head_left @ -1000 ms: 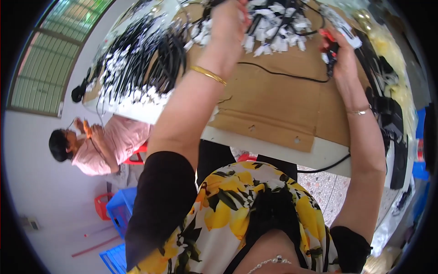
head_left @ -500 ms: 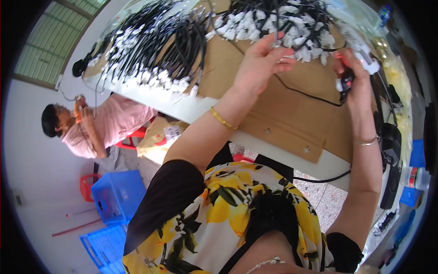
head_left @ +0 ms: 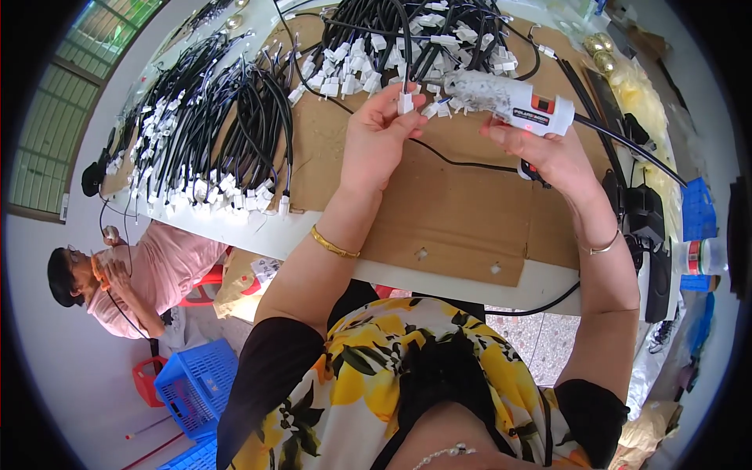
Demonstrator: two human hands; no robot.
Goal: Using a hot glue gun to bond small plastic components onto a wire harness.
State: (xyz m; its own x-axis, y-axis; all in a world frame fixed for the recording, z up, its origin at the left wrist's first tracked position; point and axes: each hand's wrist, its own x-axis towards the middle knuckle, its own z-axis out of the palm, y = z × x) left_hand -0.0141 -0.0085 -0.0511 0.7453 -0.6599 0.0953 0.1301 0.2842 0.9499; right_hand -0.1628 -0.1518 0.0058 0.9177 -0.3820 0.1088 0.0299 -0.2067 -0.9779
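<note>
While a co-worker [head_left: 176, 249] in a pink top holds an orange tool [head_left: 100, 272] at the far left, slim black cables [head_left: 252, 117] lie fanned over the left of the white table [head_left: 548, 278], boxy white plastic connectors [head_left: 227, 192] crowding their near ends. Next comes a flat sheet of matte brown cardboard [head_left: 446, 223], creased across its near part and pierced by two small ragged holes. Above its middle, the left hand [head_left: 372, 149] is raised with fingers curled, thumb and fingertips pinching one white connector [head_left: 406, 103]; a black cable [head_left: 406, 55] runs from it toward the far heap [head_left: 376, 27] of tangled cables. To the right, the right hand [head_left: 548, 155] grips a smooth white barrel-shaped tool [head_left: 513, 102] from below, its smudged grey front pointing left toward the pinched connector. A small black-and-red piece [head_left: 534, 172] shows beneath the palm, beside a thin cord [head_left: 470, 164]. The tool's thick black cord [head_left: 627, 142] trails right, toward crumpled, translucent yellowish film [head_left: 675, 149].
</note>
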